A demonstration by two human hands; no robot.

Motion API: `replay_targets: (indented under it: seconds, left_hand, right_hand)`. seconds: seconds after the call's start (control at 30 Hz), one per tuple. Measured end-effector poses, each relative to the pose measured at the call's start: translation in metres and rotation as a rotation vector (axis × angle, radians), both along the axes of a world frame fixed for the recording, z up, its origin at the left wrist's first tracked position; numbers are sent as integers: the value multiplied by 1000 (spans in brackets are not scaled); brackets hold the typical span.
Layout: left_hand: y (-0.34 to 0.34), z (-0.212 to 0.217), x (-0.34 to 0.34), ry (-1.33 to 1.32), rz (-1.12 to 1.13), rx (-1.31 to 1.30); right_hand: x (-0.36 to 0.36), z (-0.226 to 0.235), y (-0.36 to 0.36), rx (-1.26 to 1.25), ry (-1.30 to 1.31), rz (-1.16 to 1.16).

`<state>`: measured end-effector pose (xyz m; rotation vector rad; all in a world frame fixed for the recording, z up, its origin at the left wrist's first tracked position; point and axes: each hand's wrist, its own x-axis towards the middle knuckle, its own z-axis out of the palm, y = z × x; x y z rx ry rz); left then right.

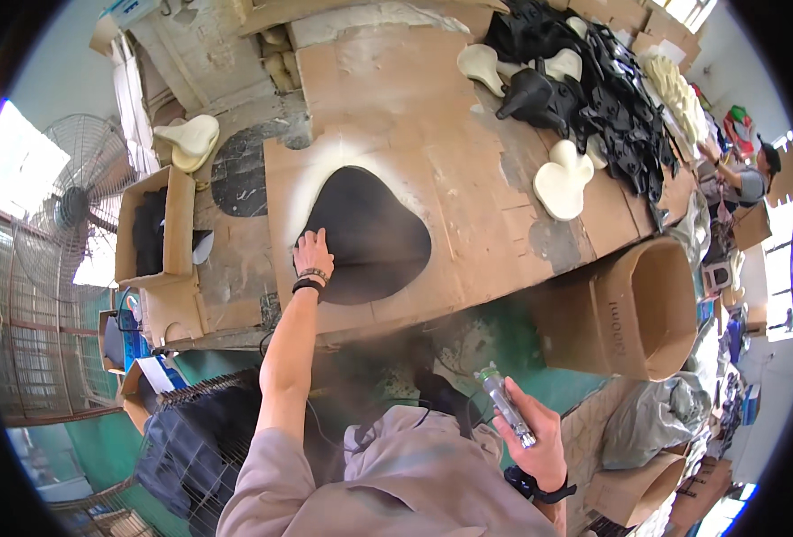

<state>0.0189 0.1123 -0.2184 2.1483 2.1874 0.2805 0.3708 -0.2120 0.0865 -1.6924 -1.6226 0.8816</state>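
Note:
My left hand [312, 251] rests flat on the left edge of a black saddle-shaped piece [369, 234] lying on a cardboard-covered table [468, 170]. A pale spray halo rings the piece on the cardboard. My right hand [538, 437] is held low near my body, closed around a metal spray gun [504, 404] that points up and away from the table. A dark band sits on each wrist.
Cream saddle-shaped pads [562, 182] and a heap of black parts [606, 98] lie at the table's far right. A cardboard box [153, 224] with dark pieces stands at the left, an open carton [642, 309] at the right. A fan [74, 206] stands left; another person [743, 179] works far right.

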Motion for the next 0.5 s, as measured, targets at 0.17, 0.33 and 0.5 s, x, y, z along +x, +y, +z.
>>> replay_targets:
  seconds: [0.17, 0.33, 0.5]
  left_hand:
    - [-14, 13, -5, -47, -91, 15]
    - [-61, 33, 1, -114, -176, 153]
    - [-106, 39, 13, -66, -175, 159]
  right_hand:
    - [17, 0, 4, -12, 24, 16]
    - [33, 14, 8, -17, 35, 31]
    - [44, 29, 13, -1, 22, 56]
